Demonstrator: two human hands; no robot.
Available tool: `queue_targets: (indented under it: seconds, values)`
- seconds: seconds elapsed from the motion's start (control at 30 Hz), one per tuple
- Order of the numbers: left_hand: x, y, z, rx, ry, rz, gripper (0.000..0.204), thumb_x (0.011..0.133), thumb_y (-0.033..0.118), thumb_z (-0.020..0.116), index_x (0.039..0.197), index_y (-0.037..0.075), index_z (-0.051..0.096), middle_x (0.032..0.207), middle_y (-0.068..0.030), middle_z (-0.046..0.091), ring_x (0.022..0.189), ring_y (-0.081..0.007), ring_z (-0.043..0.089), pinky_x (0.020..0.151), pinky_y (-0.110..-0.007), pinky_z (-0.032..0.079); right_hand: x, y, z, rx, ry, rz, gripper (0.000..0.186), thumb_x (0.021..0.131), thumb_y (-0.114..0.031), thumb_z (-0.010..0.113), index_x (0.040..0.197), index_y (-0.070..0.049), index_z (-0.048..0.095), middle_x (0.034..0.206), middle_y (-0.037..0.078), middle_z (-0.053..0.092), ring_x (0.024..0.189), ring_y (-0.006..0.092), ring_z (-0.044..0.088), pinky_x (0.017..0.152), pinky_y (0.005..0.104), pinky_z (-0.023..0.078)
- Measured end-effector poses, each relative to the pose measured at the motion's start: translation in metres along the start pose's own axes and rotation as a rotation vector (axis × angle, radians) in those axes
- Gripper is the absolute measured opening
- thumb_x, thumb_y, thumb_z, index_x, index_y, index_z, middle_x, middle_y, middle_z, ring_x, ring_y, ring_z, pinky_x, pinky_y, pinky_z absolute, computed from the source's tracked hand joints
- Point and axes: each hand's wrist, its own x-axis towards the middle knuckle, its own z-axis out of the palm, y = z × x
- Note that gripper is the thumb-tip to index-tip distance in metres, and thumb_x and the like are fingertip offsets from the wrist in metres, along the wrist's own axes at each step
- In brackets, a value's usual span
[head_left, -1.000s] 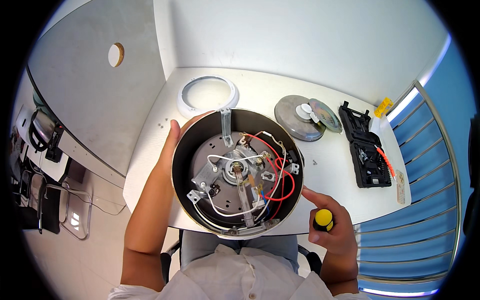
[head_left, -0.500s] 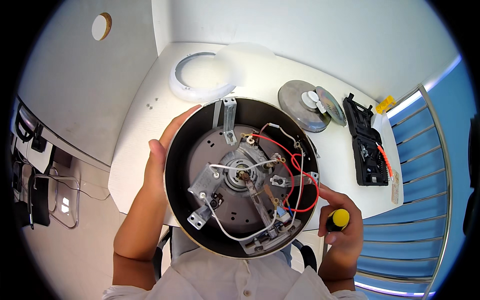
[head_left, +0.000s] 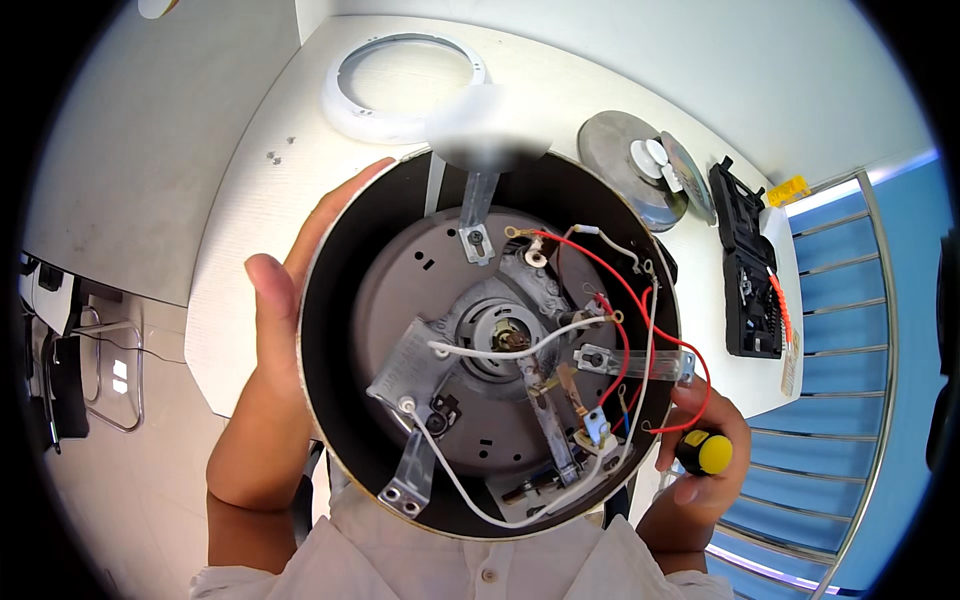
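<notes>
An opened rice cooker body point(head_left: 328, 310) is held up in front of me, its underside facing me. Inside are a grey round plate point(head_left: 395, 290), metal brackets, white wires point(head_left: 450, 478) and red wires point(head_left: 622, 262) with ring terminals, some of them hanging loose. My left hand point(head_left: 285, 325) grips the shell's left side, thumb raised along the edge. At the lower right my right hand point(head_left: 735, 435) is closed round a screwdriver point(head_left: 714, 455) with a yellow and black handle, its fingers also against the shell. The screwdriver's shaft is hidden.
A white base ring point(head_left: 345, 105) lies on the white table point(head_left: 240, 220), with small screws point(head_left: 275, 157) to its left. Grey and clear round lids point(head_left: 605, 150) rest at the back right, beside an open black tool case point(head_left: 745, 325). A metal railing point(head_left: 840, 390) borders the right.
The rice cooker body has come closer and tilted a little, with both hands moving along. The loose red wire ends have swung to the right. The tabletop things sit higher in view.
</notes>
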Motion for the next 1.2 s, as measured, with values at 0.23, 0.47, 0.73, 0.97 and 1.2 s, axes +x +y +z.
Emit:
queue_targets:
  seconds: [0.23, 0.47, 0.73, 0.97, 1.2]
  values:
    - [0.0, 0.001, -0.001, 0.044, -0.011, 0.008, 0.098, 0.08, 0.077, 0.018, 0.138, -0.001, 0.029, 0.135, -0.0156, 0.041, 0.125, -0.0234, 0.039, 0.106, -0.038, 0.028, 0.001, 0.005, 0.0, -0.043, 0.015, -0.079, 0.084, 0.037, -0.044, 0.085, 0.102, 0.005, 0.064, 0.097, 0.021, 0.064, 0.052, 0.013, 0.059, 0.097, 0.034, 0.038]
    - [0.0, 0.005, 0.003, -0.016, -0.005, 0.045, 0.093, 0.085, 0.072, 0.013, 0.134, -0.004, 0.034, 0.134, -0.0156, 0.043, 0.123, -0.0224, 0.042, 0.105, -0.036, 0.028, -0.002, -0.006, 0.003, -0.016, 0.086, -0.031, 0.088, 0.039, -0.053, 0.085, 0.101, 0.004, 0.06, 0.11, 0.031, 0.057, 0.054, 0.0125, 0.061, 0.067, 0.0218, 0.048]
    - [-0.004, 0.005, 0.0, -0.181, -0.053, 0.026, 0.094, 0.085, 0.072, 0.013, 0.134, -0.005, 0.034, 0.132, -0.0156, 0.044, 0.122, -0.0227, 0.042, 0.106, -0.036, 0.029, -0.002, 0.02, -0.023, 0.205, -0.24, -0.227, 0.095, 0.048, -0.028, 0.092, 0.118, 0.006, 0.037, 0.129, 0.039, 0.035, 0.069, 0.0182, 0.066, 0.052, 0.0195, 0.053]
    - [0.007, 0.007, 0.001, -0.026, -0.028, 0.065, 0.097, 0.082, 0.075, 0.016, 0.134, -0.005, 0.034, 0.132, -0.0155, 0.045, 0.122, -0.0227, 0.043, 0.105, -0.036, 0.029, 0.01, 0.016, -0.018, 0.172, -0.32, -0.293, 0.09, 0.048, -0.034, 0.09, 0.113, 0.005, 0.041, 0.126, 0.036, 0.04, 0.061, 0.0157, 0.064, 0.052, 0.0181, 0.048]
    - [0.011, 0.008, -0.004, -0.068, -0.05, 0.043, 0.098, 0.081, 0.076, 0.018, 0.134, -0.004, 0.035, 0.132, -0.0149, 0.045, 0.122, -0.0225, 0.043, 0.105, -0.035, 0.03, 0.002, -0.001, 0.006, 0.257, -0.021, -0.08, 0.074, 0.04, -0.029, 0.086, 0.103, -0.002, 0.056, 0.088, 0.032, 0.062, 0.051, 0.0121, 0.06, 0.057, 0.0174, 0.04]
